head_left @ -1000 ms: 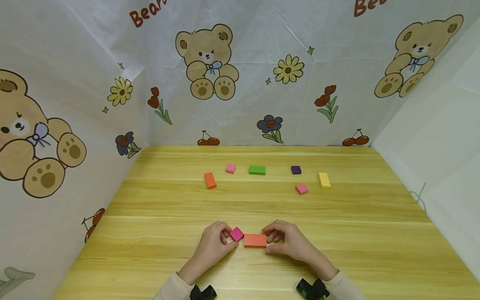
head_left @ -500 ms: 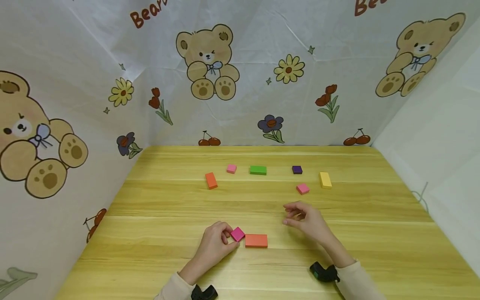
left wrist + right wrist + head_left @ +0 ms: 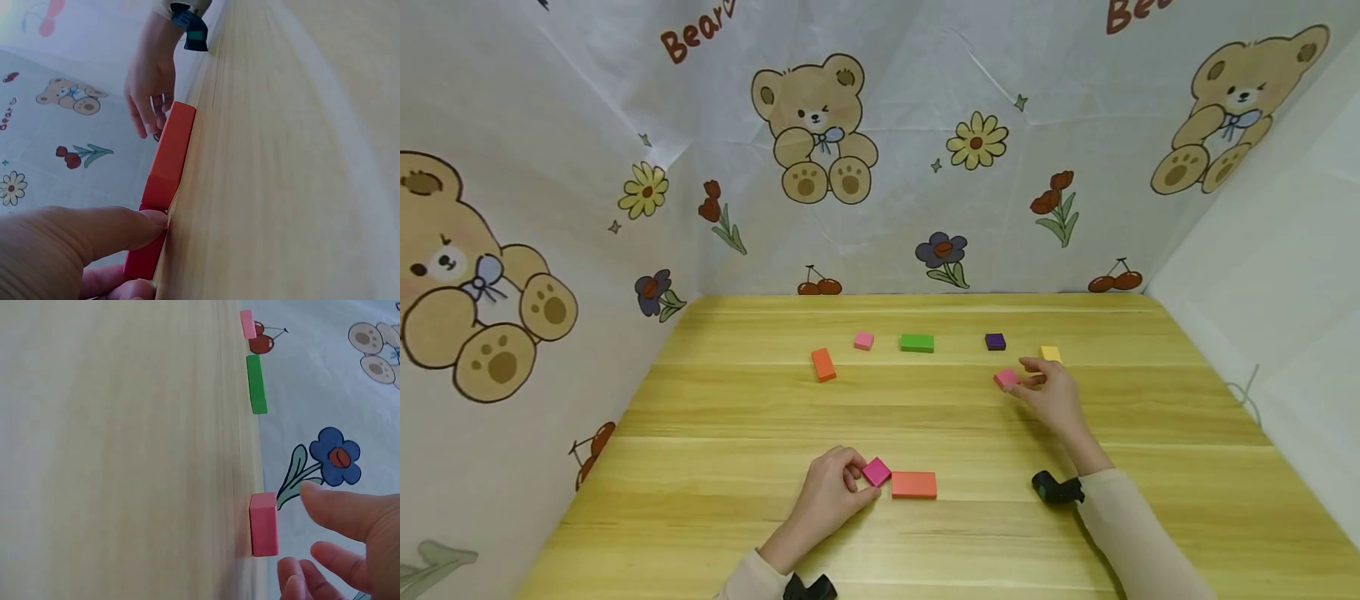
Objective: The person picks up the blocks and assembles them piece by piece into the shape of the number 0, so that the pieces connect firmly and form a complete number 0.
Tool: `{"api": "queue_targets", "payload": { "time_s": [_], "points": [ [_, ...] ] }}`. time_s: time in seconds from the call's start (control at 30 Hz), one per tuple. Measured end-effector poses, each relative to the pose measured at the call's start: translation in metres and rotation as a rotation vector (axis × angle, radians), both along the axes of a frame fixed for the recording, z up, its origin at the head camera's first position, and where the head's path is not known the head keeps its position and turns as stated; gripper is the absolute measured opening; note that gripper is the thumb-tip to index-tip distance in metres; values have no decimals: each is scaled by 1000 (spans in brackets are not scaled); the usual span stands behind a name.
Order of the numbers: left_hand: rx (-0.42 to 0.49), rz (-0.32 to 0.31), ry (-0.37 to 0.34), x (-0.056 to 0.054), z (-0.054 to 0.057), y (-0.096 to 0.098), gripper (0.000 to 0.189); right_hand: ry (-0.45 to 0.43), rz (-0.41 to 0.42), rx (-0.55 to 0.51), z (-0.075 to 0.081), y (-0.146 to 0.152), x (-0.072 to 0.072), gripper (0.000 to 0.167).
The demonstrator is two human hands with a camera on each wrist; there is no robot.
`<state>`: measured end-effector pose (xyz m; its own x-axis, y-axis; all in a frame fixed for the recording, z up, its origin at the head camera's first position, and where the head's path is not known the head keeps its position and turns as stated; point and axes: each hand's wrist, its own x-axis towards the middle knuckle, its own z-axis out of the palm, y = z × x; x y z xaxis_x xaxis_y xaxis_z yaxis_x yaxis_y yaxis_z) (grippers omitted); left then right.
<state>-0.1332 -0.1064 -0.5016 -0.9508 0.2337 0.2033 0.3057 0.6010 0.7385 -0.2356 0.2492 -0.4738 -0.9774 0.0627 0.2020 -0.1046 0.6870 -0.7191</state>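
Note:
At the near middle of the table, my left hand pinches a small magenta block between thumb and fingers. That block sits turned like a diamond, its corner against the left end of a flat orange-red rectangular block. The left wrist view shows the thumb across the magenta block, with fingertips low beside it. Farther right, my right hand reaches over to a small pink block, thumb and fingers spread around its right side. A gap shows between the thumb and this pink block in the right wrist view.
Along the back lie an orange block, another pink block, a green block and a dark purple block. A yellow block is partly hidden behind the right hand. A bear-patterned cloth hangs behind the wooden table.
My right hand has let go of the orange-red block's right end and moved away and to the right, up to the pink block. The left hand stays at the magenta block.

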Motion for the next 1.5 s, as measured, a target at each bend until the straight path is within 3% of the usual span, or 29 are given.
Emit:
{"api": "queue_targets", "payload": {
  "time_s": [0.27,0.63,1.07,1.5],
  "points": [
    [1,-8,5,0,0,0,26,-113,-11,-36,-16,5,-9,59],
    [-9,-8,-4,0,0,-1,26,2,-49,24,-26,0,-13,48],
    [-9,-6,5,0,2,-1,26,41,-60,54,-28,-2,-13,41],
    [-8,-3,-6,0,1,-1,25,-32,-14,-12,-18,-6,5,42]
  ]
}}
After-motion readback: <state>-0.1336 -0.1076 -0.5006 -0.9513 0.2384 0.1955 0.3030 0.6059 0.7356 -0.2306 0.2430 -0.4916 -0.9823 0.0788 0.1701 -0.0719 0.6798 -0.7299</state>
